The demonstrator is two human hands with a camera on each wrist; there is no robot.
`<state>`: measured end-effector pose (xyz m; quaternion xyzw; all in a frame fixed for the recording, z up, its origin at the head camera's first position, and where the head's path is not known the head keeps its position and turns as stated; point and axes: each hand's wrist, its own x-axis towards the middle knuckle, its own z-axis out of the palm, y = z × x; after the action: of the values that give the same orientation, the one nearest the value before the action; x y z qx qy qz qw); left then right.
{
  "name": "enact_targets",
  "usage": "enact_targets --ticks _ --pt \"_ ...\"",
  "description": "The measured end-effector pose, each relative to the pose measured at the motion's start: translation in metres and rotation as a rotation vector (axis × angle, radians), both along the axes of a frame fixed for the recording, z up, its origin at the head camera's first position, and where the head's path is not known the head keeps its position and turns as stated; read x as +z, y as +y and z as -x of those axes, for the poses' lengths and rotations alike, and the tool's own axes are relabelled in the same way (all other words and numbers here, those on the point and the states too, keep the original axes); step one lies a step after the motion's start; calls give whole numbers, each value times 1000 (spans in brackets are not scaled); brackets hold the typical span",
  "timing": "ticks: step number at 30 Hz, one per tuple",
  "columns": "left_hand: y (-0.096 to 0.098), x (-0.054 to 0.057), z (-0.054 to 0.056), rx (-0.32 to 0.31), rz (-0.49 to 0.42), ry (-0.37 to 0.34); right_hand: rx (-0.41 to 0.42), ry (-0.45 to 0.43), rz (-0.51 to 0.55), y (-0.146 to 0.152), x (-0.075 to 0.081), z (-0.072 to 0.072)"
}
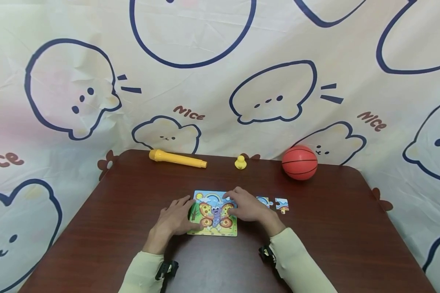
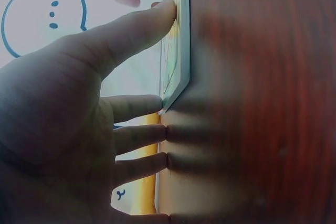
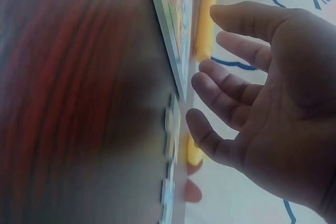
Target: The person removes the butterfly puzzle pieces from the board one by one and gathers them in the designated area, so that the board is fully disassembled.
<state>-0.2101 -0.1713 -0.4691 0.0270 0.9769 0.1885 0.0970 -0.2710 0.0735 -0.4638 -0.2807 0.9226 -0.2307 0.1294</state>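
Observation:
A butterfly jigsaw puzzle (image 1: 216, 219) lies flat on the dark wooden table, a purple butterfly with orange wings at its middle. My left hand (image 1: 174, 216) is at its left side. In the left wrist view the thumb (image 2: 152, 22) rests on the picture's face, and the index fingertip touches the board's corner; the other fingers stretch down to the tabletop. Over the upper right part of the puzzle is my right hand (image 1: 248, 205), its fingers loosely bent with nothing between them. To its right lie two loose puzzle pieces, one (image 1: 265, 201) partly behind the hand, the other (image 1: 282, 204) farther out.
Along the table's back edge are a yellow microphone-shaped toy (image 1: 177, 158), a small yellow rubber duck (image 1: 240, 162) and a red ball (image 1: 299, 162) with black lines. Behind the table hangs a pale cloth (image 1: 212, 93) with cartoon drawings.

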Motion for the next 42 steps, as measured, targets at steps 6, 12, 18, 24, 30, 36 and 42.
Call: enact_targets --ticks 6,12,18,24,30,36,42 --pt "-1 1 0 -14 22 0 11 -20 -42 -17 1 -5" --pt "0 0 0 -10 26 -3 33 -6 -107 -30 -2 -7" --pt "2 0 -1 -17 9 -4 16 34 -165 -40 -4 -10" --pt "0 0 -2 -17 20 4 6 54 -170 -50 -4 -13" --pt "-1 0 -2 -23 25 1 10 58 -150 -57 -7 -13" --pt "0 -1 -1 -20 21 -1 1 57 -134 -63 -12 -12" --pt "0 -2 0 -24 20 8 -2 43 -142 -69 -12 -12"
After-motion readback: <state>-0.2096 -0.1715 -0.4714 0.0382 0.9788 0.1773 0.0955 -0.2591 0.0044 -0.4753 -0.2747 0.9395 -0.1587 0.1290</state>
